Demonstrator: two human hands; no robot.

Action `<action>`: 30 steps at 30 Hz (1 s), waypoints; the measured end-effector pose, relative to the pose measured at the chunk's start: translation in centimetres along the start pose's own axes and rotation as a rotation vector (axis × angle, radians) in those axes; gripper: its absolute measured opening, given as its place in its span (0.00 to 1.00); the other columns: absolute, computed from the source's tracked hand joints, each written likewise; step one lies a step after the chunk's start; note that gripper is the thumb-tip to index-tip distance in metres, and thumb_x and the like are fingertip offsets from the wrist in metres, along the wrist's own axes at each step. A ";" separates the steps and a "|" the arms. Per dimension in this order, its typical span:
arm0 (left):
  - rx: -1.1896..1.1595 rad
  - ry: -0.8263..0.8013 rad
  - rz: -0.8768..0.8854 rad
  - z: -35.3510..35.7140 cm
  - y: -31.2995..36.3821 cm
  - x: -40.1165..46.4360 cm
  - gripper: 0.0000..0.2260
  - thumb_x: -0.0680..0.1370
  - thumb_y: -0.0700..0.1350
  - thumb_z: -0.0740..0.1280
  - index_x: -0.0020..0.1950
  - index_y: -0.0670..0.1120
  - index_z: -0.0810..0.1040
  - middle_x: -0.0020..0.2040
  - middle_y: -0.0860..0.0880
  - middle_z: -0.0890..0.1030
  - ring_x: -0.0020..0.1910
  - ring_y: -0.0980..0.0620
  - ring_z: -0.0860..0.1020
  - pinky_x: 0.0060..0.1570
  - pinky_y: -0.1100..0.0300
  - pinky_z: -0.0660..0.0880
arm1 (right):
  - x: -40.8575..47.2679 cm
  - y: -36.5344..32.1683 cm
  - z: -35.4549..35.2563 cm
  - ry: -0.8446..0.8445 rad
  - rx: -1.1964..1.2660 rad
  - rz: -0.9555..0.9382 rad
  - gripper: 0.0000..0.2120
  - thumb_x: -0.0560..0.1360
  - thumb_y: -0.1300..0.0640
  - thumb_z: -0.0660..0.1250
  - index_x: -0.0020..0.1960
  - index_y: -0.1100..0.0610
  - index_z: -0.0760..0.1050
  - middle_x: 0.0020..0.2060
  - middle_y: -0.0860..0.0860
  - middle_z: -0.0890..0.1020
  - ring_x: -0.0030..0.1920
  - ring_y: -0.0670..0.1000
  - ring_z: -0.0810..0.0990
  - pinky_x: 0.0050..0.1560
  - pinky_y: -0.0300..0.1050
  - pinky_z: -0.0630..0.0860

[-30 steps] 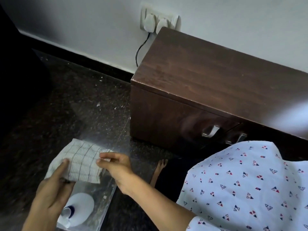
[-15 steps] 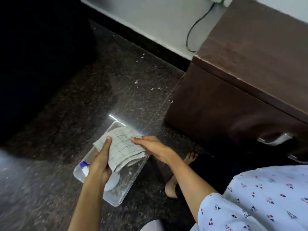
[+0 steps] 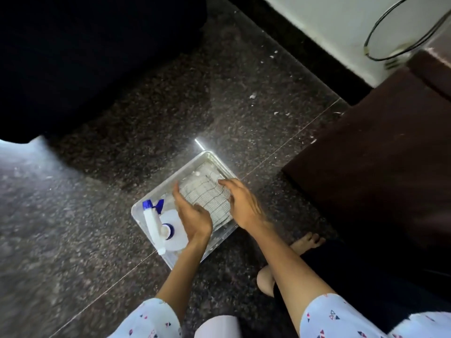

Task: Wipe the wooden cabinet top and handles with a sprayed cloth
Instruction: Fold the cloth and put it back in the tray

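Down on the floor beside the wooden cabinet [image 3: 380, 167], left hand [image 3: 194, 215] and right hand [image 3: 244, 203], both spread, flank the checked cloth [image 3: 207, 193] lying in the clear tray [image 3: 146, 208] by the spray bottle [image 3: 156, 223], so wiping looks finished.

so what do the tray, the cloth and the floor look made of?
Tray: clear rigid plastic, glossy; the floor shows through its rim. Cloth: thin woven fabric, pale with a dark check, probably cotton. Floor: dark speckled polished stone, likely granite, with sheen and a joint line.
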State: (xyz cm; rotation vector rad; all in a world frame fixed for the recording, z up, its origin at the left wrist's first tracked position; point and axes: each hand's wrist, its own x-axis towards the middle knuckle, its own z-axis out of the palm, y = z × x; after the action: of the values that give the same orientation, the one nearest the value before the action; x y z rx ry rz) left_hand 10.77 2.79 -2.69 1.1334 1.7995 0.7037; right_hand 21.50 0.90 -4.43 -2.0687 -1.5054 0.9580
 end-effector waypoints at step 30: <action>1.655 -0.418 0.033 4.5 -2.5 2.0 0.31 0.82 0.54 0.41 0.73 0.33 0.33 0.76 0.35 0.38 0.76 0.39 0.38 0.72 0.45 0.33 | 1.7 2.3 3.6 -0.407 -0.670 -0.012 0.28 0.83 0.50 0.42 0.74 0.54 0.29 0.74 0.53 0.31 0.75 0.52 0.33 0.73 0.47 0.35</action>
State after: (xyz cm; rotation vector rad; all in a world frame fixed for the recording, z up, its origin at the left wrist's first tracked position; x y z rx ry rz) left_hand 13.34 3.61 -7.51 2.0318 1.7761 -1.2544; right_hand 20.70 1.52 -8.94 -2.3853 -2.2976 1.0058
